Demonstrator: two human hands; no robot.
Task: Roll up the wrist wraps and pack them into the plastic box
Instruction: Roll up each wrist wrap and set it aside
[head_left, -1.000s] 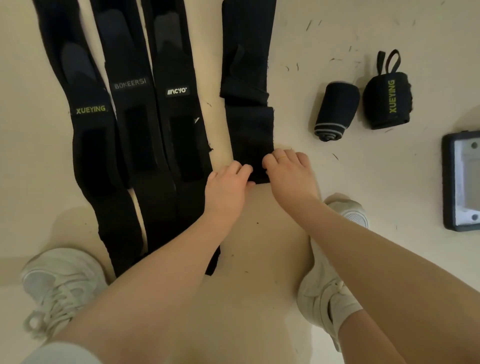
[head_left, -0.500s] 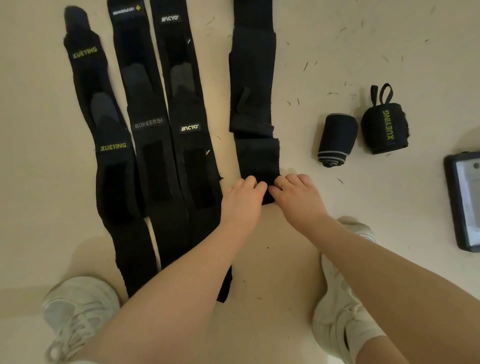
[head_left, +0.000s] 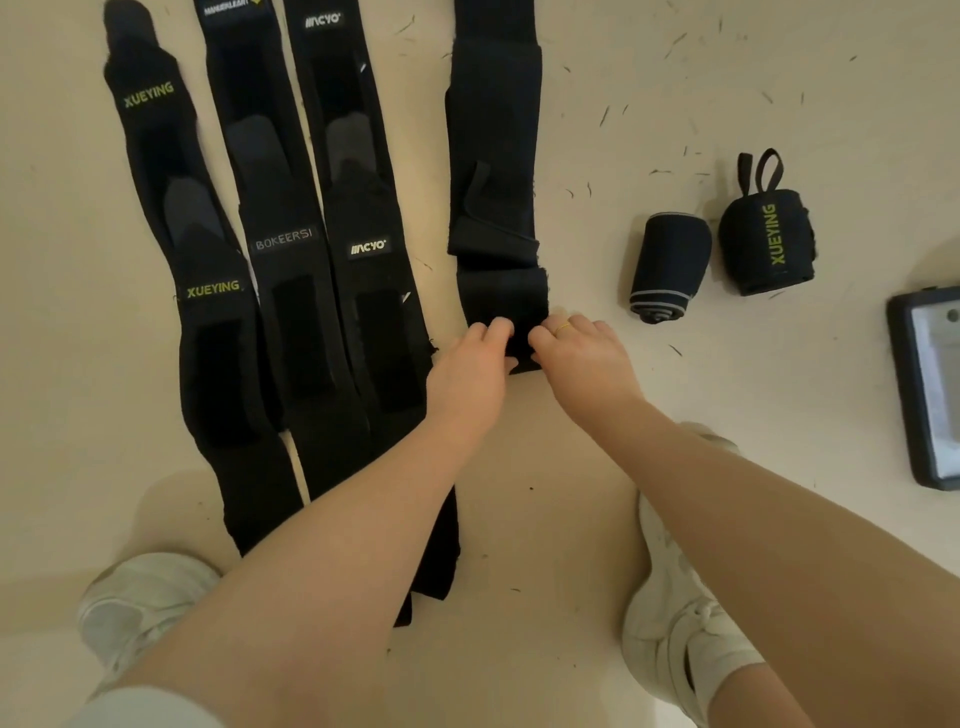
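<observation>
A black wrist wrap (head_left: 493, 156) lies flat on the pale floor, running away from me. Its near end is turned into a small roll (head_left: 506, 304). My left hand (head_left: 470, 366) and my right hand (head_left: 579, 358) both pinch that roll with curled fingers, left on its left side, right on its right. Two finished rolls stand to the right: a plain black one (head_left: 667, 265) and one lettered XUEYING (head_left: 766, 244). The plastic box (head_left: 922, 389) shows partly at the right edge.
Three more flat black wraps lie side by side at the left: XUEYING (head_left: 171, 249), BOKEERSI (head_left: 283, 244) and one with a white logo (head_left: 363, 244). My white shoes (head_left: 140, 603) (head_left: 680, 629) stand on the floor near my arms. Small dark threads litter the floor.
The view has shifted so the wraps sit lower in frame. Both hands have kept hold of the wrap's near end, which now looks more rolled up.
</observation>
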